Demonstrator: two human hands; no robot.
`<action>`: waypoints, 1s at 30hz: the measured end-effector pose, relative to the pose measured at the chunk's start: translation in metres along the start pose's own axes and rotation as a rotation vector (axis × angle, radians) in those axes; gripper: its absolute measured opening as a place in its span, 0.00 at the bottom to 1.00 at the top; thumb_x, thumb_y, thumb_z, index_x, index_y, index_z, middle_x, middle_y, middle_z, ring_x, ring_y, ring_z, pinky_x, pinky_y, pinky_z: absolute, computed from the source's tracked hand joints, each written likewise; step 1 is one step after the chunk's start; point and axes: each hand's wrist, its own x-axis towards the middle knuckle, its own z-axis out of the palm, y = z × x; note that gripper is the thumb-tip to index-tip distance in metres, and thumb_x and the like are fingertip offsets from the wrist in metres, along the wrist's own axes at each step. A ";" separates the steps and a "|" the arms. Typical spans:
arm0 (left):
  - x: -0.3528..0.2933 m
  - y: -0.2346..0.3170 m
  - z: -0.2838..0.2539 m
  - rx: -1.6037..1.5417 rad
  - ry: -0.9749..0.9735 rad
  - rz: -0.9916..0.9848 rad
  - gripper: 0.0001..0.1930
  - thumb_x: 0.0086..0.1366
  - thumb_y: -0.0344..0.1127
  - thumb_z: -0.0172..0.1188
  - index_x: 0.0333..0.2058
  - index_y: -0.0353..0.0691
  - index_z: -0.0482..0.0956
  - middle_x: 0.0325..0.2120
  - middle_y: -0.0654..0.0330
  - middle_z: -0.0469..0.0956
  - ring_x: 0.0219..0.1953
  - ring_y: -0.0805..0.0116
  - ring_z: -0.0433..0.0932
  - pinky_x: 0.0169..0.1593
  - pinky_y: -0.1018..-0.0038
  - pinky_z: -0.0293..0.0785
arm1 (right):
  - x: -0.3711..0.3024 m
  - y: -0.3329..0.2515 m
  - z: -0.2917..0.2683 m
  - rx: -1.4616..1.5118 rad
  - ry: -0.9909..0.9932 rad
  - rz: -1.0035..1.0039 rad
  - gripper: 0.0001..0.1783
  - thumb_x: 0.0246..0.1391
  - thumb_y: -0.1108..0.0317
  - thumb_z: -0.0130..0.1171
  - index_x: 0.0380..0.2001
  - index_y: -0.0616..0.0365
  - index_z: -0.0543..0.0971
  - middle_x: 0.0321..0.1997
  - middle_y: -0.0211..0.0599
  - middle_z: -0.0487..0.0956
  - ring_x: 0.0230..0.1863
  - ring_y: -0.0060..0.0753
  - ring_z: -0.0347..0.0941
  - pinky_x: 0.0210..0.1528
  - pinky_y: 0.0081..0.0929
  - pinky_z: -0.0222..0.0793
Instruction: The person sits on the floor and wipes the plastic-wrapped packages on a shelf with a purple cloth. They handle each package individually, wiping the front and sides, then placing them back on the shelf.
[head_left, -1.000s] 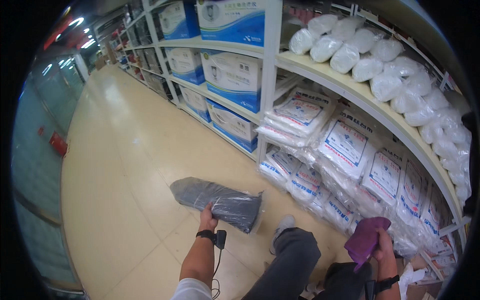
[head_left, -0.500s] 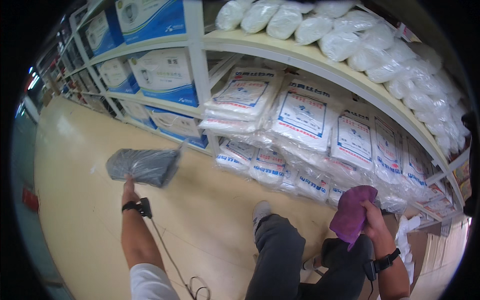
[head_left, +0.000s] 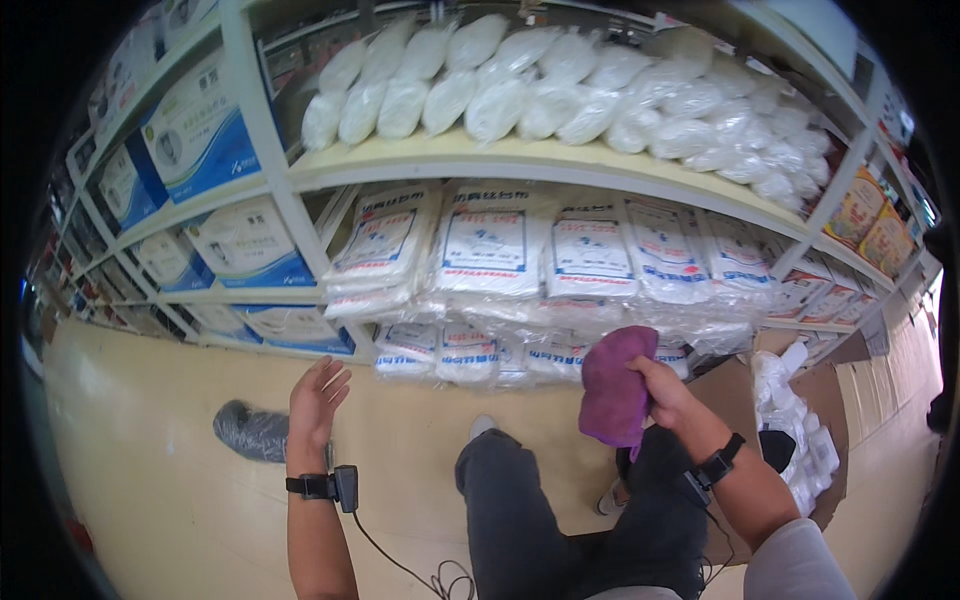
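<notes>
Dark plastic-wrapped bundle (head_left: 250,432), in the left hand's grasp earlier, now lies let go on the floor (head_left: 150,480), well to the left of the purple cloth (head_left: 614,390). Next, also left of the cloth, the left hand (head_left: 318,400) is raised, wide open and empty, fingers loosely apart. Behind the cloth, clear-wrapped white packs (head_left: 485,250) are stacked in rows. At the cloth's right edge, the right hand (head_left: 662,390) grips it, fingers closed on the fabric. Right of the cloth sits a brown carton (head_left: 834,395) holding white items (head_left: 785,405).
</notes>
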 end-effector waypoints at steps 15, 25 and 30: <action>-0.041 0.082 0.364 -0.174 -0.615 0.091 0.16 0.69 0.40 0.57 0.50 0.37 0.78 0.35 0.64 0.76 0.37 0.66 0.76 0.43 0.70 0.74 | -0.040 -0.001 -0.170 0.391 -0.096 -0.081 0.27 0.63 0.58 0.60 0.59 0.63 0.71 0.56 0.46 0.79 0.54 0.46 0.79 0.60 0.47 0.74; -0.020 -0.189 0.516 -0.195 -0.647 -0.591 0.13 0.71 0.36 0.51 0.49 0.38 0.77 0.37 0.62 0.80 0.40 0.63 0.78 0.49 0.67 0.75 | 0.000 -0.025 -0.235 0.877 -0.077 -0.148 0.26 0.65 0.58 0.57 0.60 0.61 0.71 0.58 0.46 0.79 0.57 0.46 0.77 0.65 0.46 0.69; 0.010 -0.234 0.643 -0.172 -0.775 -0.616 0.15 0.71 0.37 0.50 0.50 0.35 0.75 0.46 0.56 0.81 0.48 0.58 0.79 0.51 0.67 0.75 | 0.047 -0.033 -0.278 0.906 0.076 -0.128 0.28 0.63 0.56 0.58 0.60 0.61 0.71 0.58 0.47 0.79 0.57 0.47 0.76 0.66 0.48 0.68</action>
